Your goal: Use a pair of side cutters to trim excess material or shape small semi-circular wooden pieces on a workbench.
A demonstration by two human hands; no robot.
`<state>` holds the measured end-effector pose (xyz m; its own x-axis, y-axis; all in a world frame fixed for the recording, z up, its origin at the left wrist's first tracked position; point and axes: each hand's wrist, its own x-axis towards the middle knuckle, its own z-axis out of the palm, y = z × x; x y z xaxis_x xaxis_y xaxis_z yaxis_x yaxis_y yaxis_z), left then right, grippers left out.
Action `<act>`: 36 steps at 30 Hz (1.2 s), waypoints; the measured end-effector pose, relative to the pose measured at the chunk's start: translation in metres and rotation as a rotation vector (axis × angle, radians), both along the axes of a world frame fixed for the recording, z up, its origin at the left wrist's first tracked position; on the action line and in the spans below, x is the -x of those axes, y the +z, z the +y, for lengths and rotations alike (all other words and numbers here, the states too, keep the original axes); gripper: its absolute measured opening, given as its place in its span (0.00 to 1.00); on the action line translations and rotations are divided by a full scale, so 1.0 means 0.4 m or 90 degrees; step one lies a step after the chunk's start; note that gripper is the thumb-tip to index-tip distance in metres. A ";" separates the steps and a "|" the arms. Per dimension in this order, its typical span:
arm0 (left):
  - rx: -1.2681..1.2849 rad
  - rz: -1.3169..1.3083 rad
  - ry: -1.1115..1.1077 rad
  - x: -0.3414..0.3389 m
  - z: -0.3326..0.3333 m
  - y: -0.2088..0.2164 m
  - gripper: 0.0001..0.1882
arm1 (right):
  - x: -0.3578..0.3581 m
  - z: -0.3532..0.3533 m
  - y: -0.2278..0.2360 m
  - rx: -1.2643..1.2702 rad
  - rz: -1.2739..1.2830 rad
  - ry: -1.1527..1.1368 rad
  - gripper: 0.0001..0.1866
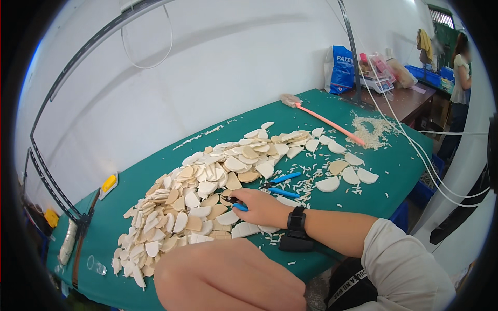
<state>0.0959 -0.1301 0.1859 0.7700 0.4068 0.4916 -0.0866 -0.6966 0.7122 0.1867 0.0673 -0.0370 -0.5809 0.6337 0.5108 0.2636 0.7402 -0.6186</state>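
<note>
My right hand, with a black band at the wrist, is closed on a pair of blue-handled nippers at the pile's right edge. Their dark jaws lie among half-round white and tan pieces, heaped across the green table. Just beyond that hand, a second pair of blue-handled pliers lies with its handles spread. Large bare skin fills the bottom middle, very close to the camera. It appears to be my left hand, bent over; its fingertips and anything in them are hidden.
A pink-handled brush lies near a heap of pale slivers. More slivers and several half-round pieces are scattered to the right. White cables hang over the table's right side. A clear cup lies front left. Another person stands far right.
</note>
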 end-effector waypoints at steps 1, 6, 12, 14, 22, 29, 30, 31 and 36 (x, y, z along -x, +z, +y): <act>-0.002 0.002 -0.001 0.002 0.016 0.010 0.11 | 0.004 0.001 -0.004 -0.006 0.002 0.002 0.20; -0.078 -0.096 -0.030 -0.011 0.006 -0.020 0.10 | 0.000 0.007 -0.009 -0.007 0.008 -0.001 0.19; -0.073 -0.184 -0.382 -0.030 0.079 -0.065 0.12 | 0.011 0.002 -0.010 -0.015 0.020 0.006 0.16; -0.094 -0.204 -0.360 -0.034 0.070 -0.071 0.12 | 0.013 0.004 -0.010 -0.016 0.033 0.019 0.14; -0.163 -0.173 -0.328 -0.022 0.073 -0.065 0.12 | 0.015 -0.003 -0.008 -0.010 0.029 0.011 0.15; -0.148 -0.125 -0.340 -0.019 0.077 -0.057 0.11 | 0.016 0.003 -0.015 -0.014 0.033 0.011 0.14; -0.139 -0.120 -0.344 -0.018 0.076 -0.057 0.11 | 0.017 0.002 -0.015 -0.017 0.034 0.011 0.14; -0.139 -0.121 -0.342 -0.018 0.077 -0.056 0.11 | 0.017 0.002 -0.013 -0.016 0.034 0.012 0.14; -0.145 -0.112 -0.315 -0.018 0.071 -0.050 0.11 | 0.011 0.007 -0.011 -0.017 0.000 0.003 0.17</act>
<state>0.1032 -0.1017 0.1658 0.7407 -0.1124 0.6623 -0.5445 -0.6779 0.4939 0.1821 0.0703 -0.0414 -0.5838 0.6170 0.5277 0.2598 0.7578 -0.5985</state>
